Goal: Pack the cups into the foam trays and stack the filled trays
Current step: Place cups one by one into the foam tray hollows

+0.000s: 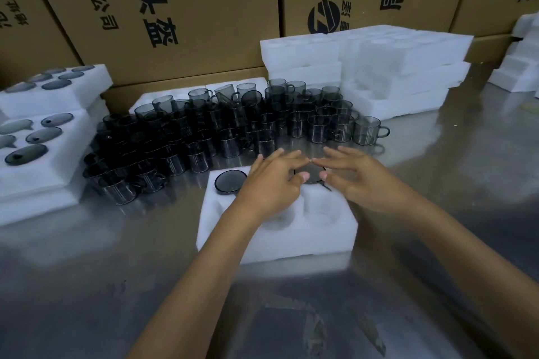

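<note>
One foam tray (277,230) sits mid-table w/ 2 cups in its far pockets: one cup (230,181) at the far left corner, a second cup (311,175) at the far right, both sunk to the rim. Nearer pockets (approx. 2 visible) look bare. Left hand (269,183) and right hand (354,175) meet over the second cup, fingers loosely curved, thumb and fingertips touching its rim, not wrapped round it. Behind the tray, dozens of loose cups (233,131) crowd the table, too many to count. Filled trays (43,131) stack along the left edge; bare trays (393,73) pile at the back right, against cardboard boxes (204,9).
</note>
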